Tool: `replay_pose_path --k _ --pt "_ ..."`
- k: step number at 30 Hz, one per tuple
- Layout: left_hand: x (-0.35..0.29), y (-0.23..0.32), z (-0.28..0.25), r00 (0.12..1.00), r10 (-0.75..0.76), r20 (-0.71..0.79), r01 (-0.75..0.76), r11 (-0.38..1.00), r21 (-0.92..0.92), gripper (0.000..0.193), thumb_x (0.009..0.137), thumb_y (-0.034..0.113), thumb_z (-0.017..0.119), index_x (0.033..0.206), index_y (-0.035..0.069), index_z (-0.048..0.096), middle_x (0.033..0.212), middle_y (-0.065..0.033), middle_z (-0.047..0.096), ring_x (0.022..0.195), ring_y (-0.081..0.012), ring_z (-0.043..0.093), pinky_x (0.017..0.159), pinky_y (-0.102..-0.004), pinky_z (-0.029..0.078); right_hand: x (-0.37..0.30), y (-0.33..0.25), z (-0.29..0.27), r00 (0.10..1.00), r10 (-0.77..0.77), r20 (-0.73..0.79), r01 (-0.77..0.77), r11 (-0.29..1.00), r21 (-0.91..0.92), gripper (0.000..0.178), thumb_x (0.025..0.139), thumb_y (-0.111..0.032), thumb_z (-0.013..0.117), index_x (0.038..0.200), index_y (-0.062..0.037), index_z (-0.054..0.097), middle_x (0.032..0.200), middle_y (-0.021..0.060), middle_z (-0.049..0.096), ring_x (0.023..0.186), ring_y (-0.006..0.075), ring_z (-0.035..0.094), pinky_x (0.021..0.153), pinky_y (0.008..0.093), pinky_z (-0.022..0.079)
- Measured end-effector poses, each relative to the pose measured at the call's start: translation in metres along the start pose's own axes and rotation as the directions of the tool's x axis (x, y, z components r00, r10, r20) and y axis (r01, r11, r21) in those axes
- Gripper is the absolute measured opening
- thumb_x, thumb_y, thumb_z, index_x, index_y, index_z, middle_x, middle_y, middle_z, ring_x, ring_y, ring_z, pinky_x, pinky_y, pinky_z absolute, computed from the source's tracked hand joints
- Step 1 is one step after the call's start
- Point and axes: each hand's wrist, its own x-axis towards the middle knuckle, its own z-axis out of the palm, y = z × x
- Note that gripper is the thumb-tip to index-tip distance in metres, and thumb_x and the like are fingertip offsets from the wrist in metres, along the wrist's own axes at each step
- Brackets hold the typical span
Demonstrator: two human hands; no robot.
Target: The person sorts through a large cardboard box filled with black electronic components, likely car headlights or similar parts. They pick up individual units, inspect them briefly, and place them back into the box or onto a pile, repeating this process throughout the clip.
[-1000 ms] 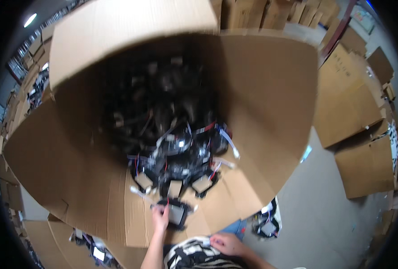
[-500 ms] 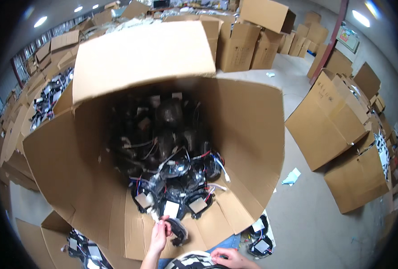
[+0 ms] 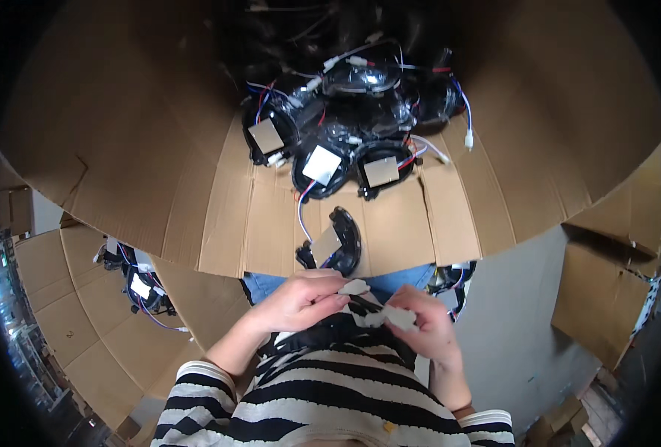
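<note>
White scraps [image 3: 401, 319] are pinched in the left hand [image 3: 308, 300] and right hand [image 3: 429, 328], close but apart, strung roughly left-to-right just this side of the cardboard flap [image 3: 397, 231], with that curved black lamp housing [image 3: 350, 240] lying just beyond, nearer the left one tbh.

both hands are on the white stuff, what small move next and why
Perhaps straighten the white material a little: the left hand and right hand both hold it and its edges look uneven, while the nearest black unit lies on the cardboard flap, in neither grip.
</note>
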Motion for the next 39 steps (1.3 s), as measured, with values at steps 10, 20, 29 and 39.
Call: replay_pose_path --k 10,20,29,39 --pt "0.007 -0.016 -0.012 0.925 0.159 0.345 -0.084 0.971 -0.223 0.011 0.076 0.005 0.059 0.083 -0.004 0.060 0.059 -0.0092 0.049 0.052 -0.0210 0.046 0.054 -0.0301 0.037 0.011 -0.012 -0.009 0.991 0.053 0.120 -0.053 0.999 0.000 0.009 0.068 0.004 0.060 0.074 -0.0008 0.056 0.065 0.0038 0.050 0.060 0.0139 0.048 0.049 0.0233 0.037" --pt "0.020 -0.021 -0.012 0.858 0.104 0.504 0.030 0.967 -0.251 0.014 0.079 0.009 0.056 0.074 -0.003 0.060 0.061 -0.0111 0.052 0.057 -0.0220 0.050 0.054 -0.0300 0.039 0.019 -0.017 -0.005 0.987 -0.008 0.162 0.056 0.954 -0.293 0.010 0.065 0.001 0.060 0.068 -0.0043 0.052 0.062 0.0047 0.048 0.058 0.0206 0.046 0.053 0.0291 0.038" --pt "0.007 -0.024 -0.014 0.929 -0.096 0.357 0.220 0.920 -0.325 0.013 0.081 0.006 0.054 0.090 0.000 0.060 0.075 -0.0058 0.058 0.066 -0.0107 0.051 0.060 -0.0242 0.040 0.012 -0.010 -0.029 1.000 -0.009 0.002 0.009 0.975 -0.223 0.016 0.061 0.006 0.061 0.071 -0.0039 0.054 0.063 0.0038 0.051 0.056 0.0183 0.047 0.050 0.0267 0.036" --pt "-0.003 -0.024 -0.012 0.953 -0.290 0.087 0.295 0.823 -0.486 0.010 0.079 0.006 0.056 0.085 -0.002 0.059 0.079 -0.0030 0.056 0.074 -0.0091 0.049 0.067 -0.0223 0.039 0.009 -0.024 -0.029 1.000 -0.007 -0.003 0.006 0.996 -0.084 0.015 0.061 0.008 0.061 0.070 -0.0018 0.054 0.065 0.0046 0.054 0.058 0.0182 0.048 0.053 0.0270 0.037"
